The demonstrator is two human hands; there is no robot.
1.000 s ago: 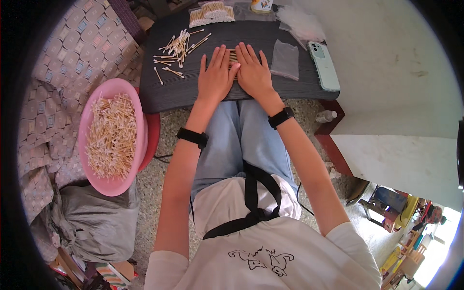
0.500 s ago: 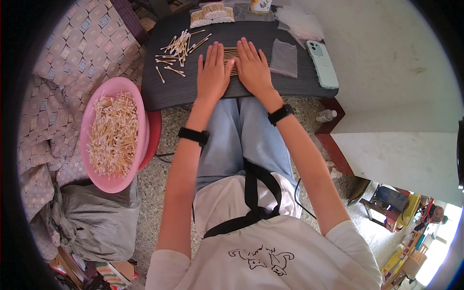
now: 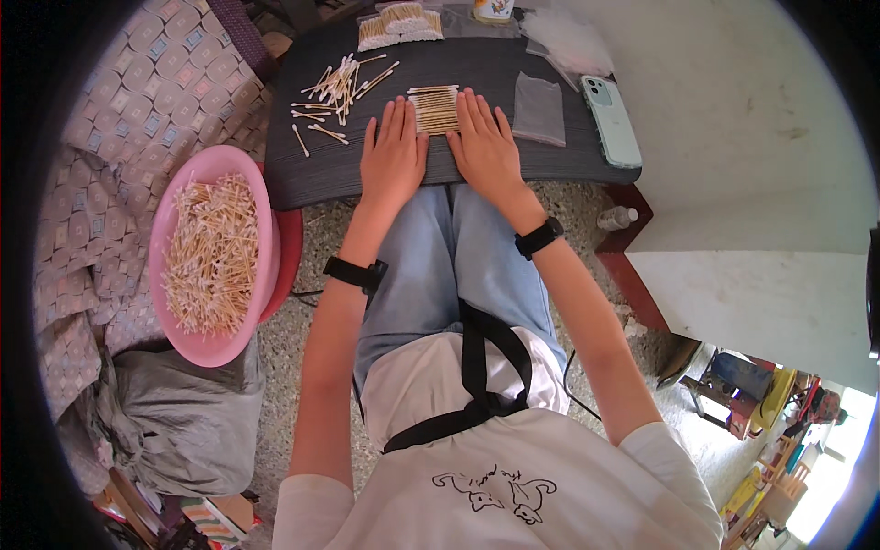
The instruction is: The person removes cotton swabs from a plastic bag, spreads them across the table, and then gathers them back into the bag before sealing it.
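Observation:
Several cotton swabs lie side by side in a flat row (image 3: 434,112) on the dark table (image 3: 321,174), their sticks running left to right. My left hand (image 3: 392,151) rests flat at the row's left end, fingers stretched forward. At the right end lies my right hand (image 3: 486,147), also flat with fingers extended. Both hands touch or nearly touch the swab tips, and neither grips anything. Left of my left hand is a loose, crisscrossed pile of cotton swabs (image 3: 341,87).
Bundled swabs (image 3: 401,26) sit at the table's far edge. To the right are a clear plastic bag (image 3: 539,110), more plastic bags (image 3: 568,41) and a pale green phone (image 3: 610,124). A pink basin (image 3: 268,275) full of swabs stands left of the table, a wall (image 3: 715,119) at right.
My hands have moved apart and slightly back, from over the swab row to its two ends. More of the row now shows between them.

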